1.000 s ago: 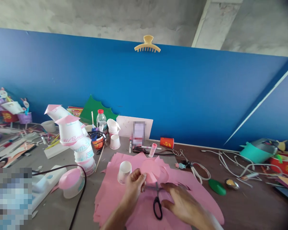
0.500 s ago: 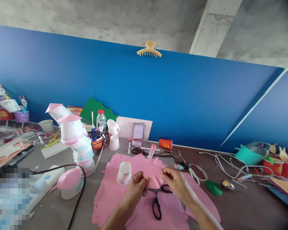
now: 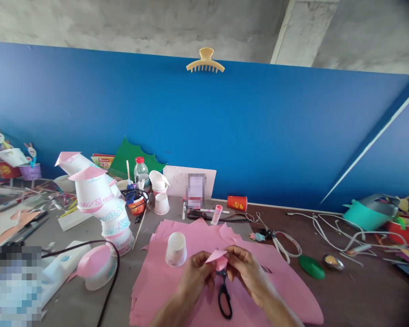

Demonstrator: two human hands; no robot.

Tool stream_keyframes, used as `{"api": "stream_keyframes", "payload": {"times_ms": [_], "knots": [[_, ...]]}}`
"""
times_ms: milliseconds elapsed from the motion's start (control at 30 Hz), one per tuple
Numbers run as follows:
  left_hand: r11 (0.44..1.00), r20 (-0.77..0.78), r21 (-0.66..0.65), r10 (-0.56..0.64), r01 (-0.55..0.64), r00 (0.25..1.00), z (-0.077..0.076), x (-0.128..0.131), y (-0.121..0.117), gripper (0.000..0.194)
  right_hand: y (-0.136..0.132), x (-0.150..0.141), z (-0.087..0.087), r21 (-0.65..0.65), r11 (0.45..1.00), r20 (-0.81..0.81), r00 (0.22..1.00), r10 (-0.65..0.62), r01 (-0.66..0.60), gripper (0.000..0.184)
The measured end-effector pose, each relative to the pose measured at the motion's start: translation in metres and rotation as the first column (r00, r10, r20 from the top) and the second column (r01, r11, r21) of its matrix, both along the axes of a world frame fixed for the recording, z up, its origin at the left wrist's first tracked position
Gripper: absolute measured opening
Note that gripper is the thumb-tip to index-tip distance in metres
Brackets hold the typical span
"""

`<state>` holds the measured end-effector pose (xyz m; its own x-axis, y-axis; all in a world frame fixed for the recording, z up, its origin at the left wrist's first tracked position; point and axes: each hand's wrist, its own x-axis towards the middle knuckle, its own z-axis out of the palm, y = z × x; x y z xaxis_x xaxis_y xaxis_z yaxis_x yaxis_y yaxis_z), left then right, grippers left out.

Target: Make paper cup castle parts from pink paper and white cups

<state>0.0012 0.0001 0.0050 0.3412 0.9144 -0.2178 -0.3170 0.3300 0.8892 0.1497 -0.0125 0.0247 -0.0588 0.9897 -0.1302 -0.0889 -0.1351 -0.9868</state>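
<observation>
Between my two hands is a small pink paper piece (image 3: 219, 260), bent so that one pointed flap sticks out to the left. My left hand (image 3: 198, 271) pinches its left side, and my right hand (image 3: 242, 265) pinches the right. Under the hands lie black-handled scissors (image 3: 225, 302), their blades and second loop mostly hidden. They rest on a stack of pink paper sheets (image 3: 157, 290). To the left of my left hand an upside-down white paper cup (image 3: 176, 250) stands on the stack. A glue stick (image 3: 216, 214) is upright at the far edge.
Joined white cups with pink paper tops (image 3: 94, 190) lean at the left. A black cable (image 3: 114, 277) curves beside a pink-topped cup (image 3: 97, 265). A red cup (image 3: 237, 203) lies near the blue partition (image 3: 241, 127). White cords (image 3: 327, 231) and a green oval (image 3: 311, 267) are at the right.
My hands have drawn closer together, and the pink paper piece between them has gone from spread out to bent up. The view has shifted slightly.
</observation>
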Motion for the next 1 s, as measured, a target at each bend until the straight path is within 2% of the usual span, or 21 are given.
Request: {"api": "stream_keyframes", "payload": {"times_ms": [67, 133, 267, 333, 433, 533, 700, 833, 900, 1000], "knots": [[1.000, -0.027, 0.003, 0.030, -0.030, 0.999, -0.004, 0.001, 0.002, 0.042, -0.003, 0.001, 0.001, 0.005, 0.999, -0.024, 0.999, 0.040, -0.040, 0.039], [0.998, -0.058, 0.018, 0.060, -0.060, 0.996, -0.007, 0.002, 0.003, 0.043, -0.007, 0.000, 0.001, 0.042, 0.997, 0.023, 0.998, 0.064, -0.065, 0.038], [0.997, -0.133, 0.046, 0.063, -0.057, 0.989, -0.010, 0.003, 0.003, 0.044, -0.007, -0.002, -0.006, 0.100, 0.995, 0.170, 0.985, -0.044, 0.027, 0.034], [0.998, -0.149, 0.053, 0.051, -0.044, 0.988, -0.009, 0.003, 0.003, 0.044, -0.005, -0.004, -0.013, 0.085, 0.993, 0.219, 0.970, -0.103, 0.086, 0.035], [0.998, -0.152, 0.056, 0.031, -0.023, 0.988, -0.008, 0.003, 0.001, 0.043, -0.004, -0.004, -0.019, 0.045, 0.994, 0.216, 0.970, -0.108, 0.100, 0.037], [0.998, -0.150, 0.065, 0.014, -0.004, 0.989, -0.006, 0.002, 0.001, 0.043, -0.006, -0.004, -0.015, 0.045, 0.996, 0.205, 0.975, -0.081, 0.074, 0.038], [0.995, -0.187, 0.096, 0.015, 0.003, 0.982, -0.003, 0.001, 0.000, 0.045, -0.010, -0.006, -0.005, 0.082, 0.992, 0.306, 0.945, -0.117, 0.096, 0.036], [0.968, -0.264, 0.249, 0.095, -0.028, 0.960, -0.005, -0.002, -0.002, 0.043, -0.008, -0.005, -0.011, 0.126, 0.981, 0.287, 0.941, -0.180, 0.149, 0.028], [0.944, -0.318, 0.327, 0.162, -0.053, 0.934, -0.006, -0.004, -0.002, 0.039, -0.006, -0.002, -0.017, 0.115, 0.984, 0.278, 0.947, -0.161, 0.133, 0.022], [0.928, -0.370, 0.367, 0.202, -0.057, 0.907, -0.005, -0.007, -0.001, 0.033, -0.003, 0.004, -0.023, 0.086, 0.994, 0.306, 0.948, -0.087, 0.063, 0.016]]}}
